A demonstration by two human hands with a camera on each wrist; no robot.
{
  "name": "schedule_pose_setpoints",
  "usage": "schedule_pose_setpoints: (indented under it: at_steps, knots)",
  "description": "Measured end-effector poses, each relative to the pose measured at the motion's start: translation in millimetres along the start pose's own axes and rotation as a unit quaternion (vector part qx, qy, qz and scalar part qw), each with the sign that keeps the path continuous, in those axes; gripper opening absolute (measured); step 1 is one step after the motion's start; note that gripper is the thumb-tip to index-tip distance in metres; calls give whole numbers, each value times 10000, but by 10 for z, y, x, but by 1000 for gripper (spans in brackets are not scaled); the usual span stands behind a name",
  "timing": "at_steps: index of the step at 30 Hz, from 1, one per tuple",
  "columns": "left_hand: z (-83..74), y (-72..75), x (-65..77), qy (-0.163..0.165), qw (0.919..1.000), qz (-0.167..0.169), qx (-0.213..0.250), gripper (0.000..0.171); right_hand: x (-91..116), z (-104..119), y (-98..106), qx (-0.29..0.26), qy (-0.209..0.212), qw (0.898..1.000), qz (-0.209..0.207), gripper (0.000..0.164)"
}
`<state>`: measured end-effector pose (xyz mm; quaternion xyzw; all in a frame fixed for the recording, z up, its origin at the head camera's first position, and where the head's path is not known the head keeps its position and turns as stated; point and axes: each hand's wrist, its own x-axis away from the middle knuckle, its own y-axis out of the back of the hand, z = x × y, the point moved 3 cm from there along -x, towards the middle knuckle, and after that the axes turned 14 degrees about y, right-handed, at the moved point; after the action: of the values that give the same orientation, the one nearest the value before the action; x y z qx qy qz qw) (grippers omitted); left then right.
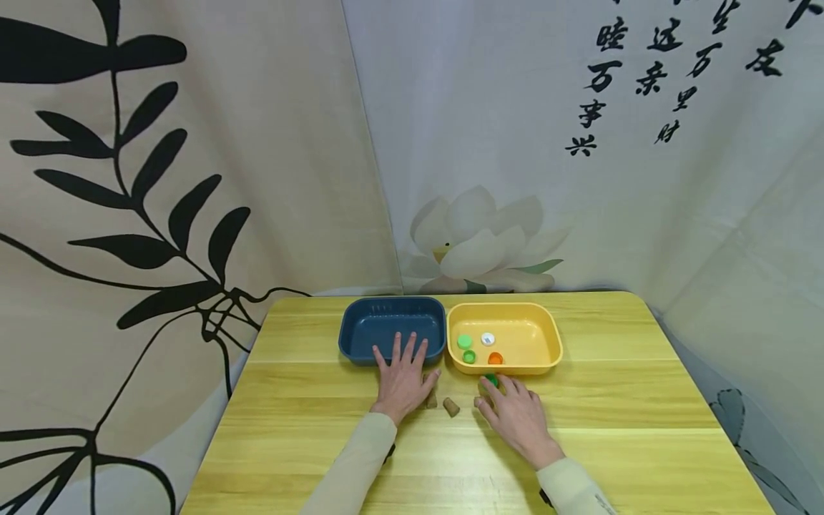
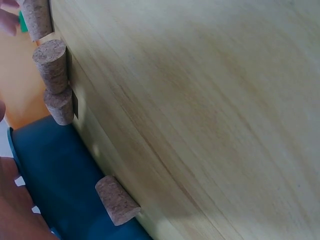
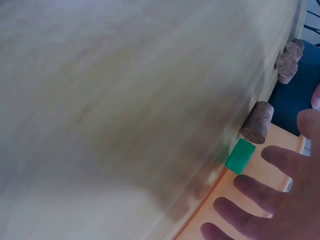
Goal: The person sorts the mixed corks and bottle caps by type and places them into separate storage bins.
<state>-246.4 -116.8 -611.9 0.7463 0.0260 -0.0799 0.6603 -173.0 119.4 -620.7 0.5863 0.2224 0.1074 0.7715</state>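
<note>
My left hand (image 1: 402, 383) is spread over the near side of the blue tray (image 1: 393, 306), its fingers straight and holding nothing. Cork stoppers lie on the table close under it; one cork (image 1: 430, 400) is partly covered by that hand. Another cork (image 1: 451, 407) lies between the two hands. In the left wrist view several corks show, among them a tilted one (image 2: 117, 200) against the blue tray. My right hand (image 1: 517, 418) reaches loosely, fingers apart, toward a green bottle cap (image 3: 240, 156) in front of the yellow tray. Its index fingertip is right by the cap.
Inside the yellow tray (image 1: 541, 322) lie two green caps (image 1: 465, 342), a white cap (image 1: 488, 339) and an orange cap (image 1: 495, 358). Both trays stand side by side at the back of the wooden table (image 1: 618, 400). A printed cloth (image 1: 290, 143) hangs behind it.
</note>
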Motion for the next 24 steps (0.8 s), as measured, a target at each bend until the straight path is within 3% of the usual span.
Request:
schedule_pose_setpoints:
  at_steps: [8,18,24]
  knots:
    - [-1,-32,-7,5,10000,22,73,71,-9,-31,-3,190,-57,9997,111,51]
    - [-11,-14,-13,44,9998,170,-14,73,163,-135,87,373,90,9992,-118,42]
    - [-15,5,4,23,9999,60,140,71,244,-193,141,308,111,9983,-487,42]
